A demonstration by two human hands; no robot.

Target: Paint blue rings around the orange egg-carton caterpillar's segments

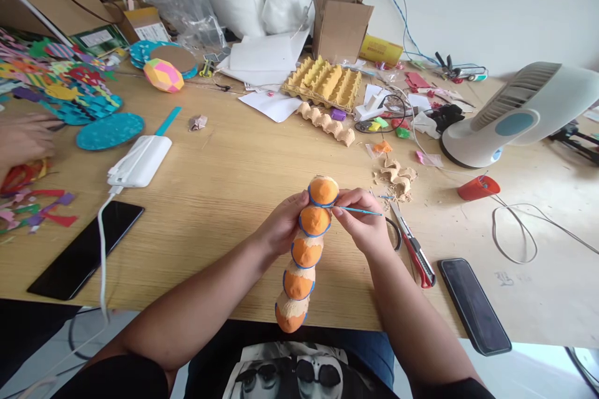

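Observation:
A strip of egg carton (306, 254) points away from me over the table's front edge, its row of bumps capped in orange with blue lines round the caps. My left hand (282, 221) is closed on the left side of the strip's upper part. In my right hand (365, 224), a thin blue strand (360, 210) is pinched between thumb and fingers. One end of this strand meets the strip between the two farthest bumps. Whether it is a clay thread or a thin tool, I cannot tell. Scissors and a red utility knife (418, 255) lie right beside my right hand.
Phones (475, 305) lie at both sides, with a white power bank (140, 162) and cable on the left. A yellow egg tray (322, 84), carton scraps (397, 177) and a white fan (510, 112) stand farther back. Another person's hand (25, 137) is at far left.

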